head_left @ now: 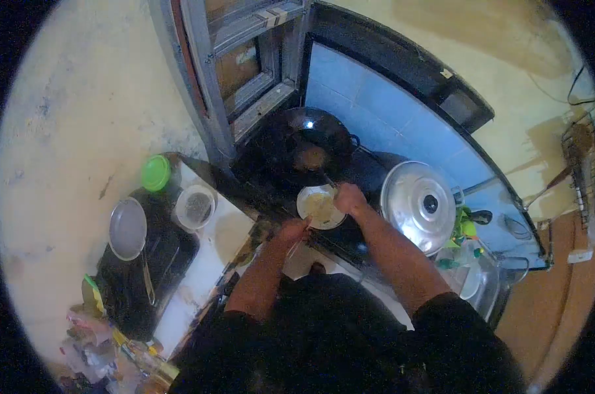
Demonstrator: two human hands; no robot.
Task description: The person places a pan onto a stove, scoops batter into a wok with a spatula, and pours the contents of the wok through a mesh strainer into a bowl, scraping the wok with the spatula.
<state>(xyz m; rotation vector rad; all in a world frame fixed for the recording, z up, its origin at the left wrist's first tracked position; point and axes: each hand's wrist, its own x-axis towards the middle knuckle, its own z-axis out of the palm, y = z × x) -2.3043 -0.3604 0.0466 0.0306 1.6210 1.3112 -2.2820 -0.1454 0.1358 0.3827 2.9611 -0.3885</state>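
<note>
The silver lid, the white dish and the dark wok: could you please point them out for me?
Silver lid (410, 209): head view, metal beside its knob.
White dish (301, 203): head view, rim.
Dark wok (292, 136): head view, inner wall.

Qty: 2 hands (294, 231) (350, 199), 1 wht bowl (303, 197), 1 blk wok (287, 133), 1 utensil (329, 179), 1 lg metal lid (406, 203) w/ 1 blk knob (431, 204), 1 strainer (128, 228), 1 rd tub (181, 207), 1 grn-topped jar (155, 173), 1 blk tray (179, 251), 1 window frame (255, 33). Bags (90, 331) etc., lower L: too jumbled, can't get exact no.
</note>
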